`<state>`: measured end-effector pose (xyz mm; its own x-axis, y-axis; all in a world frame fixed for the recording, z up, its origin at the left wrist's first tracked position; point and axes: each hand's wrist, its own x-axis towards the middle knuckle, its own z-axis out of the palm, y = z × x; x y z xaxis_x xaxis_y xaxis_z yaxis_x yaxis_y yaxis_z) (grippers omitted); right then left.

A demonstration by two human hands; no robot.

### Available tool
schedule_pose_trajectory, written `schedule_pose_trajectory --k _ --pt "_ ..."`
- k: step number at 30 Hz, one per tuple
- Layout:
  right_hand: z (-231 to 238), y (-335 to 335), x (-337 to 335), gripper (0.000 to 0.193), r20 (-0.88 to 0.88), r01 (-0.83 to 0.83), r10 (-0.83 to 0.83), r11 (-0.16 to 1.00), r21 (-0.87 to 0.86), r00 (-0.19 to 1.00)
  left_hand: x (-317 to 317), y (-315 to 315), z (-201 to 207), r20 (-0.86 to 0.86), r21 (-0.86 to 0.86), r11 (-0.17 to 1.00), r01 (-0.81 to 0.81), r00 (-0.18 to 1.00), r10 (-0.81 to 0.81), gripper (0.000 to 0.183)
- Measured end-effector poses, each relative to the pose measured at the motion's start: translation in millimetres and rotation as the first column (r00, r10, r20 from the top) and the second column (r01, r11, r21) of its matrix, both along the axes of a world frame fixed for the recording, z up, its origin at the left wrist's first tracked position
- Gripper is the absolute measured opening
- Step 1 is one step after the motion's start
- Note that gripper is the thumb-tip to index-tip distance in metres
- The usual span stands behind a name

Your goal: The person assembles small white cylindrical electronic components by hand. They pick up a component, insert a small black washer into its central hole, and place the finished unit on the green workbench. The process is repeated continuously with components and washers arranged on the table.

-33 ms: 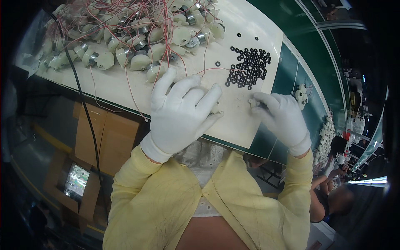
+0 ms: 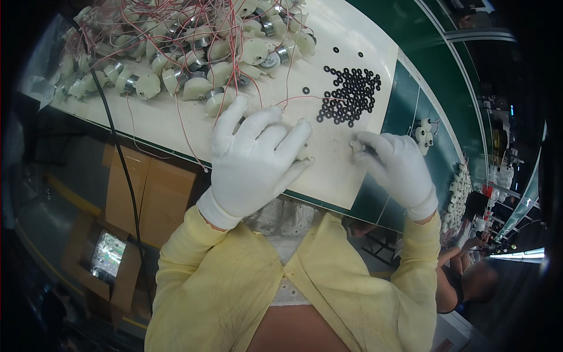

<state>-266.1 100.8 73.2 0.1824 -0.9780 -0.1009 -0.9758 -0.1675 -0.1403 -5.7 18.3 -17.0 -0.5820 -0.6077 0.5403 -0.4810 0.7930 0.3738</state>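
My left hand [image 2: 252, 155], in a white glove, curves palm down over a small motor with a cream plastic housing [image 2: 302, 154] near the table's front edge. Only bits of that motor show between my fingers and thumb. To its right, my gloved right hand [image 2: 396, 167] is closed in a pinch just above the white work surface [image 2: 328, 182]. Whatever sits at those fingertips is too small and pale to name. Beyond the hands lies a cluster of small black rings [image 2: 352, 94], a few of them loose at its edges. A thin red wire runs from near my left hand to the rings.
A heap of cream-and-metal motors [image 2: 199, 58] with tangled red and white wires fills the back left. A black cable [image 2: 120, 146] hangs across the left side. Cardboard boxes [image 2: 149, 193] stand below. More cream parts [image 2: 425, 136] lie on the green surface at right, with another person beyond.
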Motion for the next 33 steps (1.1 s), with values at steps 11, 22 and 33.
schedule_pose_trajectory --k 11,22,33 --pt "-58 27 -31 0.018 -0.023 0.377 -0.420 0.838 -0.395 0.907 0 -2 8 0.032 0.026 0.999 0.030 0.999 -0.031 0.052" --pt "-24 30 -1 0.037 -0.072 0.283 -0.377 0.796 -0.535 0.924 2 -1 8 0.063 0.009 0.999 0.031 0.998 -0.032 0.054" --pt "-50 48 -35 0.024 -0.212 0.273 -0.472 0.760 -0.589 0.856 0 0 11 0.094 -0.021 0.999 0.038 0.995 -0.035 0.053"
